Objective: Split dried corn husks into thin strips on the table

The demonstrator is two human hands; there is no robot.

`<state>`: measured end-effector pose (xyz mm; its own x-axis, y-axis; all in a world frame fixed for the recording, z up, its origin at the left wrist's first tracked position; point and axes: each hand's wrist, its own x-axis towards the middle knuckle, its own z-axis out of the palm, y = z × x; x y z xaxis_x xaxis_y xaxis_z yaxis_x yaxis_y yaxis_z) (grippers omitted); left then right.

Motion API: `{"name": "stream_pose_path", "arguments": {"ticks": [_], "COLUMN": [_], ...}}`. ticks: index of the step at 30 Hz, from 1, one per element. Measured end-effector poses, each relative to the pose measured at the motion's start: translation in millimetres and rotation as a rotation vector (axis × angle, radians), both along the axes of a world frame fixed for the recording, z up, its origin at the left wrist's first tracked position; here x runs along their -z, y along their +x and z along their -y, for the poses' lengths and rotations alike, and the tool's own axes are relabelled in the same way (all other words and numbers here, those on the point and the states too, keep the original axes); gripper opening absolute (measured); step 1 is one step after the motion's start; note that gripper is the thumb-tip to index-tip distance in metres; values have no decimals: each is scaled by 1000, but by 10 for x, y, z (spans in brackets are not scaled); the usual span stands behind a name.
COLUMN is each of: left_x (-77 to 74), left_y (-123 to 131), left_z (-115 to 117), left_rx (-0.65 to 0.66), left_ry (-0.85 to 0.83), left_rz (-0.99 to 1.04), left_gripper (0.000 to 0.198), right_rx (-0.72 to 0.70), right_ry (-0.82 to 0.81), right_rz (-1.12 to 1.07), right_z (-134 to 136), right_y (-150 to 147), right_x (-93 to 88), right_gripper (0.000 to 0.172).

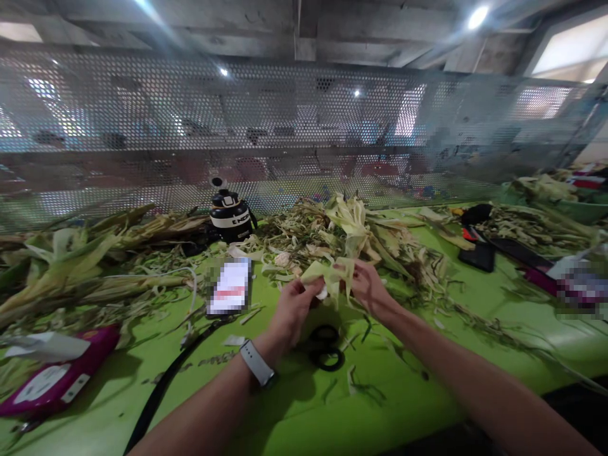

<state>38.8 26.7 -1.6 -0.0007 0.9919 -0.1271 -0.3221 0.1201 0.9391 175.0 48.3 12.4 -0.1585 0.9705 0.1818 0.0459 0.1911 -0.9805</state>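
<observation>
The pale husk piece (332, 278) lies between the two hands, held up over the green worktop (285, 411) and stretching across the narrow gap that parts them. The left hand (295, 307) has its thumb and fingers closed on the husk's left end, where a small white bit (322, 294), too small to make out, shows by the fingertips; the right hand (369, 288) grips it on the other side, fingers curled in toward the left. The husk is a light yellow-green, thin and soft-looking, slightly see-through, broad at the left end, with folded flaps and loose strips hanging below the fingers. Whether it is one piece or several layers cannot be told. Just past the hands, toward the worktop's far edge, rises a heap of dry husks (304, 228) in greens and straw tones, with a larger pale husk (354, 221) standing out of it. Below the hands, on the side of the near edge, lie black-handled scissors (325, 347) among thin scraps. To the left of the left hand, a phone (229, 285) lies with a lit, blurred screen, and a black bottle (232, 218) stands behind it near the far edge. A purple tissue pack (90, 370) sits by the left edge.
</observation>
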Motion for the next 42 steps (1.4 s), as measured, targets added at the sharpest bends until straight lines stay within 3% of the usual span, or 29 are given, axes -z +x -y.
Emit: {"name": "stream_pose_path", "arguments": {"ticks": [5, 7, 8, 11, 13, 14, 16, 18, 21, 23, 27, 30, 33, 37, 40, 42], "left_x": [15, -14, -34, -84, -99, -103, -116, -138, -161, -151, -111, -139, -237, -407, -552, -661], "left_y": [-122, -217, -260, -330, -328, -319, -297, -276, -245, -221, -188, -208, -270, -381, -538, -690], "left_z": [-113, -159, -178, -209, -206, -197, -171, -140, -105, -90, -45, 1, 26, 26, 39, 56], "left_rx": [-132, -245, -246, -16, 121, 153, 180, 195, 211, 227, 322, 387, 381, 256, 126, 15], "left_ry": [67, 19, -33, -239, -326, -350, -371, -364, -347, -348, -303, -208, -76, 74, 183, 345], "left_rz": [57, 104, 128, 205, 256, 274, 295, 305, 296, 266, 217, 251, 384, 523, 549, 619], "left_gripper": [17, 16, 15, 10, 6, 5, 6, 4, 7, 8, 11, 11, 14, 13, 19, 21], "right_rx": [210, 274, 242, -149, -335, -361, -294, -137, 75, 104, -117, -296, -390, -405, -289, -225], "right_ry": [24, -2, -45, -320, -379, -364, -288, -182, -20, 24, 27, -53, -136, -107, -192, -263], "right_rz": [-31, -68, -60, 198, 402, 478, 567, 573, 425, 293, 232, 361, 493, 527, 449, 397], "right_z": [-60, -110, -134, -196, -239, -264, -318, -359, -357, -315, -224, -209, -235, -277, -315, -341], "right_y": [86, 202, 271, 487, 613, 665, 734, 736, 600, 459, 267, 271, 326, 346, 317, 299], "right_x": [-94, -165, -203, -294, -316, -315, -297, -267, -208, -163, -86, -41, 8, 78, 153, 203], "right_gripper": [36, 33, 32, 33, 33, 33, 31, 29, 23, 21, 26, 25, 25, 21, 20, 23]}}
